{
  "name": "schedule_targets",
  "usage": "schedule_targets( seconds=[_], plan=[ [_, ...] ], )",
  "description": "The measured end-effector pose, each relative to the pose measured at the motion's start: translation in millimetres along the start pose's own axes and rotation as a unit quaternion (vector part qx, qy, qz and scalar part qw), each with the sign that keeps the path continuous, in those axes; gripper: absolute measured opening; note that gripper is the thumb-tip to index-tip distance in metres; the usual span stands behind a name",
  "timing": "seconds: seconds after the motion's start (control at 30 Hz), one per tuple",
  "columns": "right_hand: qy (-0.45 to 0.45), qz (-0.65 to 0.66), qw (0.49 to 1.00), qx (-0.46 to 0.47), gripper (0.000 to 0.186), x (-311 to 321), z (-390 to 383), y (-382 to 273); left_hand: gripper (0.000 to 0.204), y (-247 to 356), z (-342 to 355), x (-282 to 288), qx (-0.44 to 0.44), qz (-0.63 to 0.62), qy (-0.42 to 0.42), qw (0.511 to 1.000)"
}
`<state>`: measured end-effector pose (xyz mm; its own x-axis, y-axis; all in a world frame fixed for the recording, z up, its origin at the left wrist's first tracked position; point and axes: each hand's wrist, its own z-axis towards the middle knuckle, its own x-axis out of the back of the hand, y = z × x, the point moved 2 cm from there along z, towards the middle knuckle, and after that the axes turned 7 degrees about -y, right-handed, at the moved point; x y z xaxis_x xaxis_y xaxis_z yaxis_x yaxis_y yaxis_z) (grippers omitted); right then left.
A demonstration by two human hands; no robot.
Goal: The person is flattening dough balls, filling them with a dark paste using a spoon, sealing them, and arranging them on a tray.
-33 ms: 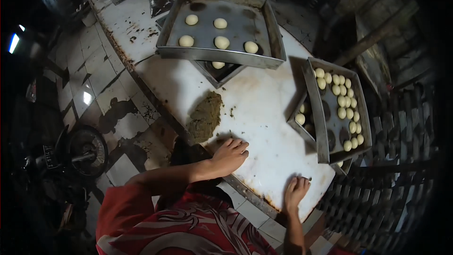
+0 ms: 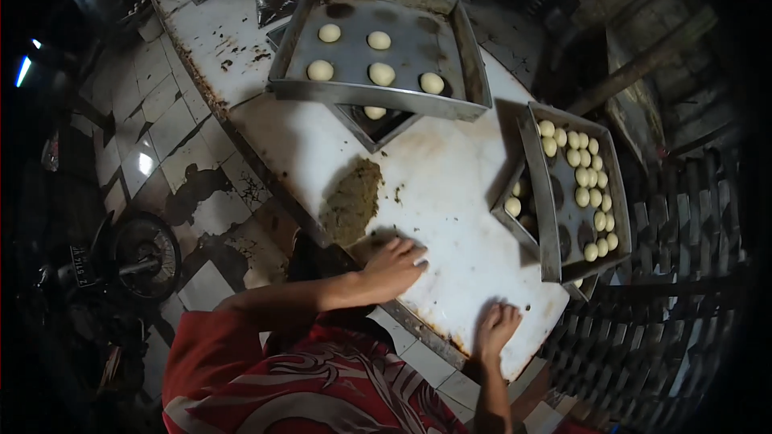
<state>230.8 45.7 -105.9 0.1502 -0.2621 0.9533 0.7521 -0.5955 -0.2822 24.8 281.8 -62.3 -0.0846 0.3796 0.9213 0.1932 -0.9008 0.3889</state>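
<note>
My left hand [image 2: 394,268] lies palm down at the near edge of the white tabletop [image 2: 450,193], its fingers bent and closed in. Whatever lies beneath it is hidden. Just beyond this hand rests a flattened heap of brownish-green paste [image 2: 354,202], with small crumbs scattered beside it. Further right, near the table's corner, my right hand [image 2: 499,325] touches the surface with loosely curled fingers slightly apart. No object shows in it. A small dark crumb [image 2: 527,307] sits a little to the right of its fingertips.
A metal baking tray [image 2: 386,98] with several pale dough balls [image 2: 381,74] is stacked on another at the far side. On the right, a second tray [image 2: 550,225] holds many dough balls and also overlaps another tray. A motorbike wheel [image 2: 145,261] stands on the tiled floor at left.
My right hand has shifted slightly left, away from the dark crumb that was at its fingertips. The left hand is nearly still; the whole view has moved slightly.
</note>
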Motion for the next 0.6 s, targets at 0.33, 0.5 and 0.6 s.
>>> schedule_targets(
  seconds=[0.33,0.5,0.6],
  plan=[
    [-0.383,0.315,0.868,-0.005,0.030,106.5,174.1,-194.5,0.034,-164.6,-136.6,136.5,0.038,-0.459,0.094,0.883],
    [-0.195,0.160,0.955,0.157,0.040,74.2,410.4,-350.5,0.030,-211.0,-171.9,148.1,0.084,-0.527,0.130,0.835],
    [-0.203,0.107,0.965,0.127,0.038,-26.0,520.3,-324.7,0.037,-213.5,-183.2,128.6,0.134,-0.667,0.226,0.697]
  ],
)
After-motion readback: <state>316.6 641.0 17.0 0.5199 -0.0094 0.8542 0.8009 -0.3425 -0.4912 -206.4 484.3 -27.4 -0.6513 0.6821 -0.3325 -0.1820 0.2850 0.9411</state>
